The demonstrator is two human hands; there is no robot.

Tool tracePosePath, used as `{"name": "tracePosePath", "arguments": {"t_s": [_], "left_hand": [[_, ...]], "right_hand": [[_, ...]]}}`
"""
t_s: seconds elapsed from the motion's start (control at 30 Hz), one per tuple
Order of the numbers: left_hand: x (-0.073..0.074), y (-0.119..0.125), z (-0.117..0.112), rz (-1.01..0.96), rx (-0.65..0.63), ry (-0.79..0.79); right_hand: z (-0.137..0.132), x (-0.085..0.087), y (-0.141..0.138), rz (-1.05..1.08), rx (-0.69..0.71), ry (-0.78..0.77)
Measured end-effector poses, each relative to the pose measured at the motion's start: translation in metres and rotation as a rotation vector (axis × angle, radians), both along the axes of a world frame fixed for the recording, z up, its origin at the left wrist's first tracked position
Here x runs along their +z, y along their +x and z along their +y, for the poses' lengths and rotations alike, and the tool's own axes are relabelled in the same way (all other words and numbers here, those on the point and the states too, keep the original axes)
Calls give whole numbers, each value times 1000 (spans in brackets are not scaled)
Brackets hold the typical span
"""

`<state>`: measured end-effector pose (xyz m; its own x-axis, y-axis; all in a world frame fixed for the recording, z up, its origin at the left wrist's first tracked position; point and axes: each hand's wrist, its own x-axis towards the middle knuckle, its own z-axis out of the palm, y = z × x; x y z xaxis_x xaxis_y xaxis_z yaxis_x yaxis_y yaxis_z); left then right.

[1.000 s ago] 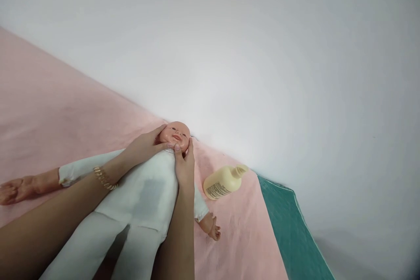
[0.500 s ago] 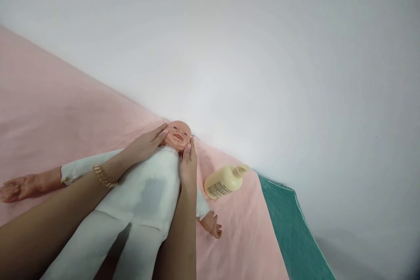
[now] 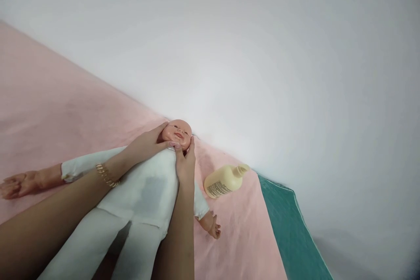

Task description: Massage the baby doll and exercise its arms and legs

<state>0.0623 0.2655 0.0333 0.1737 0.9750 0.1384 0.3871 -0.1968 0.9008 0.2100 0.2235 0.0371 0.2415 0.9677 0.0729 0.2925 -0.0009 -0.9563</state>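
A baby doll [image 3: 154, 183] with a white cloth body lies on its back, its plastic head tilted a little. On the left side of its head, my left hand [image 3: 147, 142] cups the cheek, and a bracelet [image 3: 107, 175] circles that wrist. Against the other cheek rests my right hand [image 3: 186, 162]. Both thumbs come together at the chin, while the other fingers reach along the sides of the head and are partly hidden. A pale yellow pump bottle [image 3: 223, 181] stands to the right of the doll.
Under the doll spreads a pink cloth [image 3: 243, 227]. A green surface [image 3: 292, 223] shows along its right side. Behind the far edge rises a plain white wall [image 3: 229, 52].
Both thumbs have slid inward and down from the doll's cheeks to its chin, where they now meet. The hands stay around the head, and the bottle has not moved.
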Motion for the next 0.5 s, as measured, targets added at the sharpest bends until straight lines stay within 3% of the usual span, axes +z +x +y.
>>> {"name": "tracePosePath", "arguments": {"t_s": [0.3,0.5], "left_hand": [[1,-2,0,-10,-9,0],[-4,-2,4,-4,-6,-12]], "right_hand": [[1,-3,6,-59,11,30],[13,-19,12,173,31,108]]}}
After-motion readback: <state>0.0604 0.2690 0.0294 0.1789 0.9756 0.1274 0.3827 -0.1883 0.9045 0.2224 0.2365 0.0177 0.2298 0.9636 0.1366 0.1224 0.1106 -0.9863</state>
